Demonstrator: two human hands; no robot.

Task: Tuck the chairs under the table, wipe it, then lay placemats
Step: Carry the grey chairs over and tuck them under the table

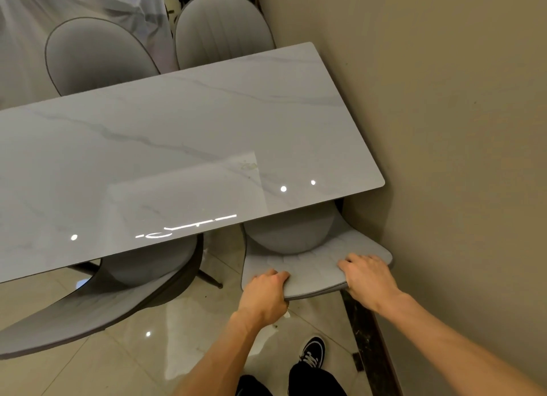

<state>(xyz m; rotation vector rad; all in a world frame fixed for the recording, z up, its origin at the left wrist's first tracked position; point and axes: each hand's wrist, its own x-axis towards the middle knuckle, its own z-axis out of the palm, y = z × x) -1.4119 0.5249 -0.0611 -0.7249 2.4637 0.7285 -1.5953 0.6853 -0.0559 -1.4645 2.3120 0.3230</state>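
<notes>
Chair [299, 247], lower right of frame, seat partly under table [192, 135]: my left hand [265, 296] and right hand [368, 278] both clasp its backrest top (for pushing squarely in).

No text, label, brand, number or sign is readable anywhere in this view.

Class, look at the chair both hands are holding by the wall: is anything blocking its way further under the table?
Nothing visible. The chair gripped by the left hand and right hand already sits partly under the table.
</notes>
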